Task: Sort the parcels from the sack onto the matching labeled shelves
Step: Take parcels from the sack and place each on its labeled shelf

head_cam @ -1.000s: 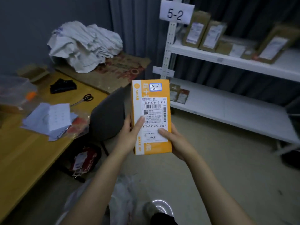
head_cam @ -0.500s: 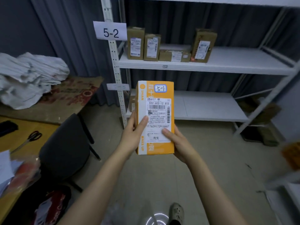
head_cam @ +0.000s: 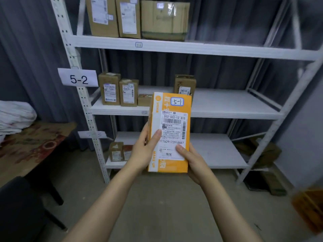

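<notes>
On the rack, the top shelf seems marked 5-1 at its front edge, so the parcel is judged to belong there. It is held upright before the middle shelf, gripped low by the left hand and right hand, so that its tag is not covered.

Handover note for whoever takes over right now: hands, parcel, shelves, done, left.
Hands: left hand and right hand both grip the orange parcel, upright, in front of the rack.
Its handwritten sticker reads 5-1.
The 5-2 sign hangs level with the middle shelf. The edge tag on the top shelf looks like 5-1, but it is blurred.
Done: brown boxes stand on the top shelf, with more on the two below.
Left: shelve this parcel, probably on the top shelf. The sack is not in view.
</notes>
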